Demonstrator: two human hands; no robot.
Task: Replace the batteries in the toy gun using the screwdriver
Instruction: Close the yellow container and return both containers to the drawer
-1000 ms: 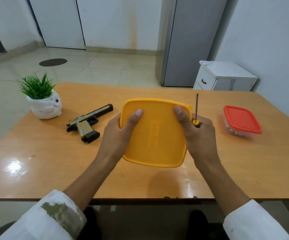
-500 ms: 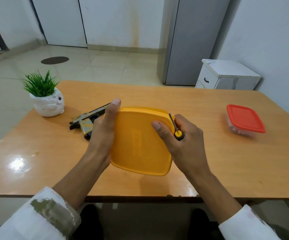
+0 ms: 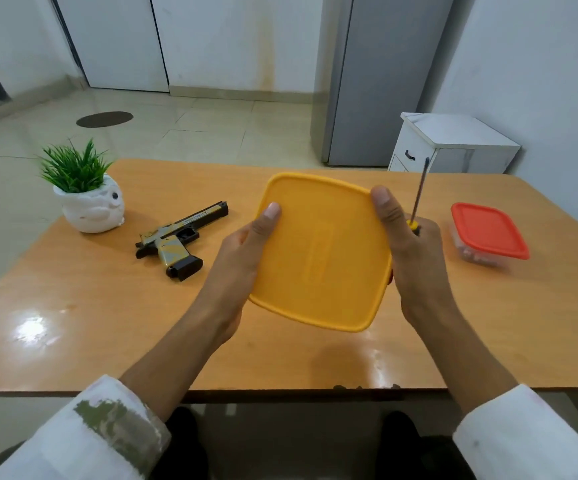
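1. Head view: the left hand (image 3: 242, 258) grips the left edge of a yellow lid (image 3: 322, 251), thumb on top and the other fingers hidden beneath it.
2. The right hand (image 3: 415, 258) grips the lid's right edge the same way, thumb pressed near the far right corner. It is held above the bench (image 3: 73, 306), tilted toward the camera. Whether a box hangs under it cannot be told.
3. The right hand also clamps the screwdriver (image 3: 418, 199). Its yellow and black handle is tucked in the curled fingers and the thin metal shaft points up and away, just right of the lid.
4. The toy gun (image 3: 180, 237) lies flat on the bench to the left of the lid, apart from both hands. Its barrel points to the far right and its grip toward the near edge.
5. A white pot with a green plant (image 3: 86, 199) stands at the far left of the bench, near the gun.
6. A clear container with a red lid (image 3: 488, 230) sits on the right side of the bench, shut, with small things inside that are too blurred to name.
7. Beyond the bench stand a white cabinet (image 3: 453, 143) and a grey fridge (image 3: 384, 81).
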